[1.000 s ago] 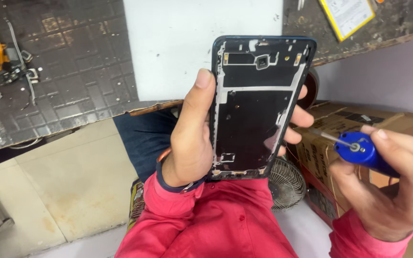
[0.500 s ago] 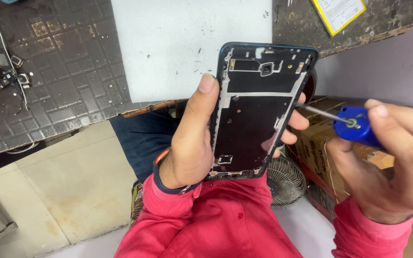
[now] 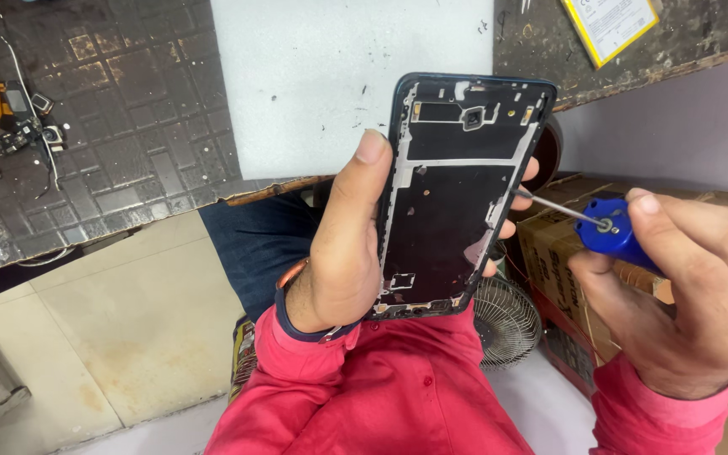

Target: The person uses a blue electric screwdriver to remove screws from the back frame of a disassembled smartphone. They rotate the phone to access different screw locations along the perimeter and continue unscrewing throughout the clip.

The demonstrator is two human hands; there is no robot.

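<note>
My left hand [image 3: 339,253] clamps the phone frame [image 3: 457,194] by its long edges, thumb up 1 side, fingertips on the other, open back facing me. Looks light, stiff, thin, likely fragile inside, so edges only. My right hand [image 3: 684,295] pinches the blue screwdriver [image 3: 608,232], tip at the frame's right edge, wrist bent inward
</note>
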